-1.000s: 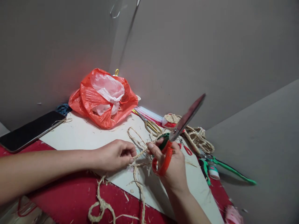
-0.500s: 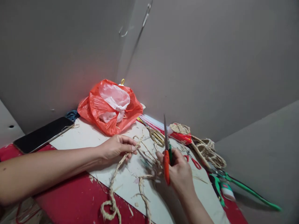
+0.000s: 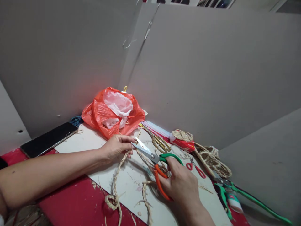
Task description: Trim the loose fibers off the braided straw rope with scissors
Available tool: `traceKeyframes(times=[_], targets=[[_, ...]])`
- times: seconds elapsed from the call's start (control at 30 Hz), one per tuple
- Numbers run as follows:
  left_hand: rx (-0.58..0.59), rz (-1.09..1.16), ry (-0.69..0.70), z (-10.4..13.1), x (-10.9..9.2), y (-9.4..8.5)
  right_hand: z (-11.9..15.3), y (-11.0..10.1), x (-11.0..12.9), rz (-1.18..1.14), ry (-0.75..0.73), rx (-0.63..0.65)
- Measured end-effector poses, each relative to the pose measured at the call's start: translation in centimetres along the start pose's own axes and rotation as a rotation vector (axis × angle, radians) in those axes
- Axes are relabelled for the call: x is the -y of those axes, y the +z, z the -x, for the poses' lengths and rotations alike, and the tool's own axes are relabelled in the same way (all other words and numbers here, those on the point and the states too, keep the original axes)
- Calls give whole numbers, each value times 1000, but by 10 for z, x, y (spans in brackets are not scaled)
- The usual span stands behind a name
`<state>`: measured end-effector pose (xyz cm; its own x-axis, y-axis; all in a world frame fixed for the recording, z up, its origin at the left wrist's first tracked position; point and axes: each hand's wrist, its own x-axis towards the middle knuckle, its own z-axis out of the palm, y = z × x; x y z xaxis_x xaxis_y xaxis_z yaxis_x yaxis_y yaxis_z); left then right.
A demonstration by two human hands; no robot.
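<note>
Lower centre | left hand: fingers pinched braided straw-coloured cord | right hand: fingers gripped orange-and-green-handled metal scissors, blades parted

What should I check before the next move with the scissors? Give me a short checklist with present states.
1. Right hand on the scissors: ok, gripping the green and orange handles.
2. Blades apart: ok, slightly open.
3. Left hand holding the braided cord: ok, pinched at the fingertips.
4. Left fingers well clear of the blades: not ok, the tips appear right beside them.
5. Cord between the blades: cannot tell, fingers and blades crowd that spot.
6. Phone away from the blades: ok, off to the left.
</note>
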<state>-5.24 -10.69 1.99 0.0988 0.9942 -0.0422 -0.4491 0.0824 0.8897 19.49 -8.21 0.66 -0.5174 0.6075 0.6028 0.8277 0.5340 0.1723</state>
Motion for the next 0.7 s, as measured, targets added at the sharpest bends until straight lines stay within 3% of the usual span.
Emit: traceKeyframes(times=[0.27, 0.7], targets=[[28, -26, -7, 1, 0, 0, 2, 4, -2, 130, -2, -131], [-27, 17, -35, -1, 1, -1, 4, 7, -1, 75, 17, -54]])
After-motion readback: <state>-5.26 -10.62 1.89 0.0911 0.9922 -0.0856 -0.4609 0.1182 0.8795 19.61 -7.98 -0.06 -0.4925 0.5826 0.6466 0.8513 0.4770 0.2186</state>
